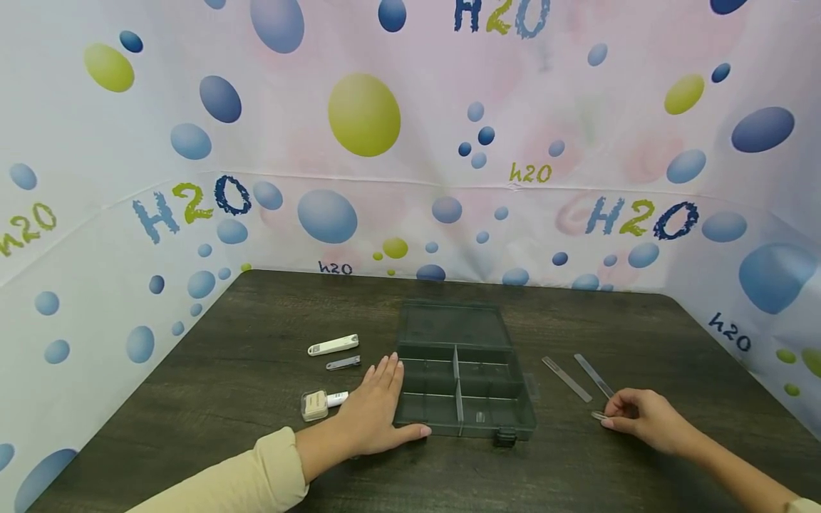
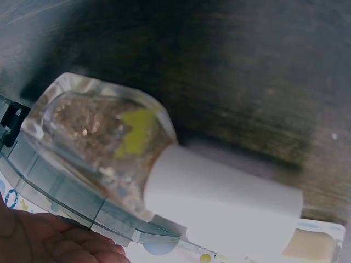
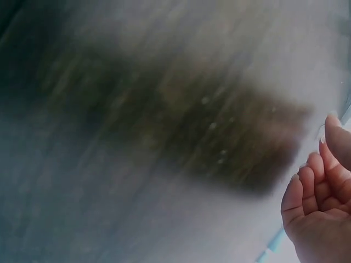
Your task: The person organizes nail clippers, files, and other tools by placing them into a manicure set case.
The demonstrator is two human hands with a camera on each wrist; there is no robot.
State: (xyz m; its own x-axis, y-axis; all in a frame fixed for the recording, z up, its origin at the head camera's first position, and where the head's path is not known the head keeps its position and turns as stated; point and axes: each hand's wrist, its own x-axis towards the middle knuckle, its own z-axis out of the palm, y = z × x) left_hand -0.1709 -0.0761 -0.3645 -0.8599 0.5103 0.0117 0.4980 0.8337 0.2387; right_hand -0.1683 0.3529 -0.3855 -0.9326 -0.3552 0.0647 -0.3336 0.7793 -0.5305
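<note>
A dark see-through compartment box point(image 1: 458, 429) lies with its lid point(image 1: 454, 324) swung back. My left hand point(image 1: 374, 413) rests against its left side, fingers straight, thumb at the front edge. My right hand point(image 1: 648, 420), to the right of the box, pinches a small clear piece point(image 1: 598, 415) between thumb and fingertips; its kind is too small to tell. Beside those fingers lies a clear flat strip point(image 1: 593, 373), with a second clear strip point(image 1: 566, 379) nearer the box. In the left wrist view, a glitter nail polish bottle point(image 2: 90, 131) with a white cap point(image 2: 225, 197) lies close by.
Left of the box lie a large nail clipper point(image 1: 333, 345), a small nail clipper point(image 1: 343, 363) and a cream nail polish bottle point(image 1: 314, 405). One small clear piece point(image 1: 480, 417) sits in the front right compartment. A printed curtain point(image 1: 410, 235) borders the table.
</note>
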